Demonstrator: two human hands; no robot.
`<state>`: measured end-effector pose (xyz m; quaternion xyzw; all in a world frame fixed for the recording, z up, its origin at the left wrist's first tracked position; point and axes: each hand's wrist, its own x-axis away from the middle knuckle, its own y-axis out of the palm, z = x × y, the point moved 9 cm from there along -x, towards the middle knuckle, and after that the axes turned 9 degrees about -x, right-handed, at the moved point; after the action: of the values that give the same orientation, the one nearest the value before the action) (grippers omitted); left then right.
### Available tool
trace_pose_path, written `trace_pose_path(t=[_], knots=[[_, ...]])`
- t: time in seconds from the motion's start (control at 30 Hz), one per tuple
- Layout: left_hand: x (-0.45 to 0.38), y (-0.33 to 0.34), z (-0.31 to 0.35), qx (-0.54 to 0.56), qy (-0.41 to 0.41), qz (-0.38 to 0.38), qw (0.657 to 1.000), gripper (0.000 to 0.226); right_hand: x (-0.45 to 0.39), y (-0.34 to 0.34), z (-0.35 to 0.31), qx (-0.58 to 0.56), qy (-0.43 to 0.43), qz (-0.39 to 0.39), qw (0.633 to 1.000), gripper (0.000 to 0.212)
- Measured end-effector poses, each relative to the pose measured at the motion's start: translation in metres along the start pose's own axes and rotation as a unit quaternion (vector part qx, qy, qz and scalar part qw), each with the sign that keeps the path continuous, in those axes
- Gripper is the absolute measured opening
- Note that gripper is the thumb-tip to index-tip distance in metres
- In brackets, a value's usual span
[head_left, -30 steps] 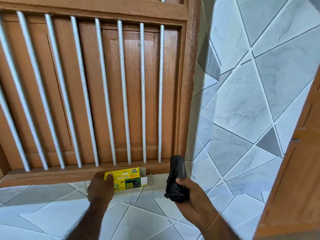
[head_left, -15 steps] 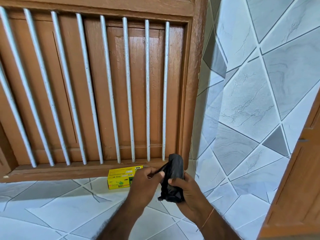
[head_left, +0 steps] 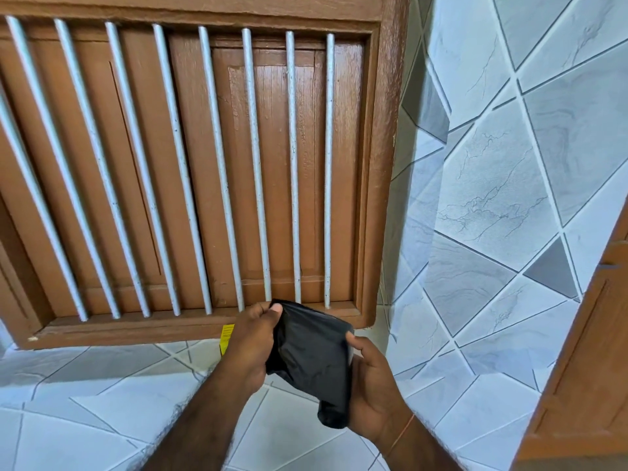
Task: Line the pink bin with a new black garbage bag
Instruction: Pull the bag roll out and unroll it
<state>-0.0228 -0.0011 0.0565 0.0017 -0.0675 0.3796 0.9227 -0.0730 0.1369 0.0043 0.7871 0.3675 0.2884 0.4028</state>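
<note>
Gripping folded black garbage bag with left hand and right hand, my fingers clenched on its edges.

Bare tiled worktop lies open to the left of the left hand and toward the viewer. Ahead, the barred wooden window closes the way. A tiled wall blocks the right, with a wooden door nearer. A yellow box sits just behind the left hand.
</note>
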Motion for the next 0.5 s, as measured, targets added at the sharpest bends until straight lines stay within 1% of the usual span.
trace_pose_path(t=[0.13, 0.27, 0.4, 0.5], knots=[[-0.004, -0.017, 0.003, -0.012, -0.002, 0.034, 0.999, 0.022, 0.003, -0.004, -0.005, -0.009, -0.019, 0.007, 1.0, 0.048], [-0.012, -0.046, 0.006, -0.017, -0.013, 0.082, 0.996, 0.02, 0.002, -0.012, -0.013, 0.008, -0.036, 0.034, 0.999, 0.045], [-0.015, -0.073, 0.012, -0.015, -0.006, 0.109, 0.994, 0.019, 0.005, -0.02, -0.021, 0.021, -0.037, 0.038, 0.998, 0.041], [-0.021, -0.097, 0.012, -0.006, 0.001, 0.132, 0.991, 0.019, 0.009, -0.018, -0.029, 0.023, -0.053, 0.028, 0.998, 0.035]])
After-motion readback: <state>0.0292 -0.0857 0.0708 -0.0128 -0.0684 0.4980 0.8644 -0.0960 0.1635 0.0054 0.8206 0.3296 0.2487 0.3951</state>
